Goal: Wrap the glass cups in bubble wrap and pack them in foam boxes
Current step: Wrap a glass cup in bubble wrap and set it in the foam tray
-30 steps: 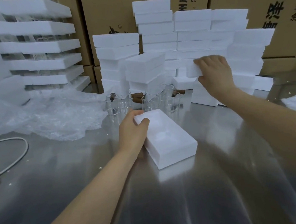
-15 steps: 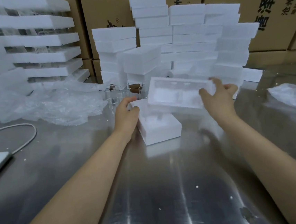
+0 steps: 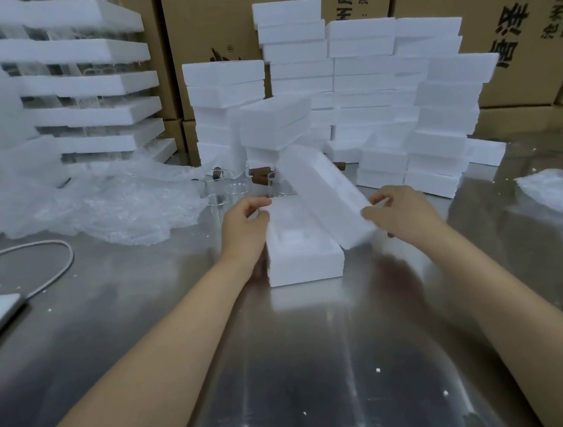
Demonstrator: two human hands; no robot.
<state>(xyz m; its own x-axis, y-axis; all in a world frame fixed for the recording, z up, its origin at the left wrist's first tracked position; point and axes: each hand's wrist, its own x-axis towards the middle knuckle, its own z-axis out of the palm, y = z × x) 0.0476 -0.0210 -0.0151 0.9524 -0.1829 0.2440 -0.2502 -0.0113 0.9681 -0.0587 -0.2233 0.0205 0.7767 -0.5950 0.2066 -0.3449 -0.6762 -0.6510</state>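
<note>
The lower foam box half lies flat on the steel table, and its far left rim is gripped by the left hand, fingers curled over the edge and thumb against the side wall. The upper foam box half is tilted across it, plain face up, and its near end is pinched between the thumb and curled fingers of the right hand; the far end rises away from that hand toward the stacked foam boxes. Both pieces are judged very light and stiff yet crumbly — corners are likely to chip or dent under a hard pinch, so a broad hold on the long side walls is advised rather than on thin rims. The glass cups stand unwrapped just beyond the left hand's fingertips, partly hidden behind the tilted half; they are judged smooth, slippery and fragile, best taken round the body and not by the brown handles. The loose bubble wrap is heaped to the outer side of the left hand — soft, weightless and springy, so it is apt to unroll unless held closed.
</note>
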